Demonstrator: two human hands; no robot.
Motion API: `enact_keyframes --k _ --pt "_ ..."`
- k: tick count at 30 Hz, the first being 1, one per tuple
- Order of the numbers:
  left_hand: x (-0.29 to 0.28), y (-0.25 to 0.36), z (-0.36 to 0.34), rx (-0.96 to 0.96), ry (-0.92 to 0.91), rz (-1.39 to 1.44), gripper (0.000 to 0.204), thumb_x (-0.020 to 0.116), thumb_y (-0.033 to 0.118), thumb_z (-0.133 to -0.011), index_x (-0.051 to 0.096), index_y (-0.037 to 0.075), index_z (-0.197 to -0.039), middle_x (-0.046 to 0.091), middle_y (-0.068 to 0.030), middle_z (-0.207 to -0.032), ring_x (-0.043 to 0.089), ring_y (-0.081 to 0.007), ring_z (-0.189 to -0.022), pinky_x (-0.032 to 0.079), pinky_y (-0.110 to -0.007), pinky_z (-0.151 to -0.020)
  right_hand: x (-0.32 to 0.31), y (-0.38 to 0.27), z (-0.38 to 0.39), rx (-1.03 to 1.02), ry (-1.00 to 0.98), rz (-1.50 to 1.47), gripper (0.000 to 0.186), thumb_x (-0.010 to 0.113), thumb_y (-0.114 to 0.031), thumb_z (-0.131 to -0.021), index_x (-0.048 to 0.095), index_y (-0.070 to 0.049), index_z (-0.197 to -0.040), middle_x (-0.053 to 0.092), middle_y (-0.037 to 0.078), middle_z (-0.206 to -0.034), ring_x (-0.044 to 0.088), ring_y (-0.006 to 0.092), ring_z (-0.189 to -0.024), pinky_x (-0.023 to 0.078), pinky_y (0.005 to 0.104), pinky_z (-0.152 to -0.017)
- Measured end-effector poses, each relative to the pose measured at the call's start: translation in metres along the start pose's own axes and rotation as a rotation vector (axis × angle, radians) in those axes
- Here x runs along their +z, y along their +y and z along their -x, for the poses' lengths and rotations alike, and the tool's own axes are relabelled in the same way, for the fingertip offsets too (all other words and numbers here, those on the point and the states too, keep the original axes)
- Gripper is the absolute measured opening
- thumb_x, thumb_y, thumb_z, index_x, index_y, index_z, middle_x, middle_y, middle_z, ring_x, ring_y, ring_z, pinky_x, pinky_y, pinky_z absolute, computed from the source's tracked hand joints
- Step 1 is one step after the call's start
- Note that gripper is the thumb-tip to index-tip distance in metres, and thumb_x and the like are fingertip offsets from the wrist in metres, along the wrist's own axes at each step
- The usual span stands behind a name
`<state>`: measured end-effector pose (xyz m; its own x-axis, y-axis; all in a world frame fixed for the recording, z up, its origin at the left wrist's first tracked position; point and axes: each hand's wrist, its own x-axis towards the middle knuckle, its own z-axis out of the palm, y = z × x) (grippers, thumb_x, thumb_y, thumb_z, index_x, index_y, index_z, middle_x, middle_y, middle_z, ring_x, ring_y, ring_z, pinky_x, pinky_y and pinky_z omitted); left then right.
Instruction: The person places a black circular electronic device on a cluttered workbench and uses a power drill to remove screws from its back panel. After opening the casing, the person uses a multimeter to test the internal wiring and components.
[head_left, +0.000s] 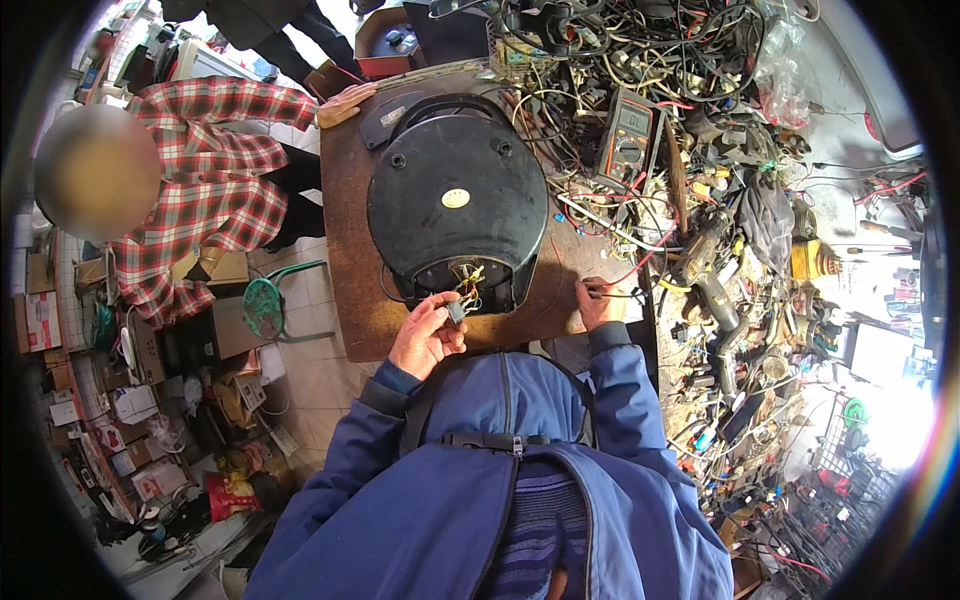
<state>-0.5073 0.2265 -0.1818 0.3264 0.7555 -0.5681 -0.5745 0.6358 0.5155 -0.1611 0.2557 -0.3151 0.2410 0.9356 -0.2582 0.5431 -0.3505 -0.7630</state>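
A round black appliance (458,205) with an oval pale label lies on the wooden table in front of me. At its near side is an opening, from which a bundle of thin wires (468,278) sticks out. My left hand (428,335) pinches a small dark block-shaped part (456,312) next to these wires. Over the table's right part, my right hand (600,305) is closed around a thin black test lead (622,294); its tip is too small to make out. A red lead (640,262) runs close by, toward the multimeter (631,140).
Tangled cables (640,45) and tools, among them a drill-like power tool (712,285), crowd the right side. At the left stands a person in a checked shirt (215,150), one hand (345,104) on the table's far corner. A green-rimmed stool (264,308) stands left of the table (350,250).
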Motion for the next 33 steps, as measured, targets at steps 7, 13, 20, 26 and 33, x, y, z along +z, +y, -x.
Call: enact_keyframes --k 7,13,20,26,33 --pt "0.001 -0.002 0.0 0.012 -0.01 0.004 0.038 0.056 0.022 -0.103 0.052 0.008 -0.139 0.067 -0.0144 -0.101 0.066 -0.0198 -0.08 0.06 -0.039 -0.075 -0.031 -0.133 0.049 0.067 -0.367 -0.694 0.028 0.072 -0.02 -0.093 0.071 0.003 -0.109 0.072 0.006 -0.084 0.063 0.0105 -0.062 0.052 0.0262 -0.055" --pt "0.005 -0.001 0.0 0.018 0.009 -0.005 0.039 0.055 0.02 -0.104 0.05 0.006 -0.14 0.068 -0.0164 -0.101 0.068 -0.0211 -0.078 0.06 -0.04 -0.074 0.008 -0.177 0.067 -0.034 -0.422 -0.732 0.021 0.068 -0.017 -0.097 0.071 0.001 -0.108 0.071 0.005 -0.089 0.064 0.0101 -0.081 0.052 0.0273 -0.071" --pt "-0.002 -0.002 0.0 0.011 -0.007 0.014 0.041 0.054 0.02 -0.104 0.049 0.005 -0.141 0.068 -0.0171 -0.101 0.068 -0.0217 -0.079 0.06 -0.04 -0.075 0.036 -0.171 0.06 -0.117 -0.448 -0.66 0.023 0.067 -0.019 -0.097 0.071 0.002 -0.108 0.073 0.01 -0.092 0.068 0.0157 -0.084 0.054 0.03 -0.073" --pt "-0.002 -0.002 0.0 0.011 -0.035 0.018 0.042 0.054 0.02 -0.104 0.049 0.005 -0.143 0.068 -0.0165 -0.102 0.068 -0.0222 -0.081 0.06 -0.041 -0.077 0.037 -0.173 0.059 -0.11 -0.491 -0.655 0.024 0.067 -0.018 -0.098 0.07 0.003 -0.108 0.074 0.011 -0.094 0.068 0.0162 -0.088 0.054 0.0305 -0.076" --pt "0.0 0.0 0.001 0.008 -0.05 0.01 0.043 0.053 0.021 -0.104 0.049 0.004 -0.143 0.067 -0.0147 -0.101 0.068 -0.0214 -0.082 0.06 -0.04 -0.078 0.038 -0.171 0.057 -0.09 -0.516 -0.651 0.025 0.066 -0.021 -0.098 0.07 0.002 -0.107 0.073 0.01 -0.094 0.067 0.0146 -0.088 0.053 0.0301 -0.076"
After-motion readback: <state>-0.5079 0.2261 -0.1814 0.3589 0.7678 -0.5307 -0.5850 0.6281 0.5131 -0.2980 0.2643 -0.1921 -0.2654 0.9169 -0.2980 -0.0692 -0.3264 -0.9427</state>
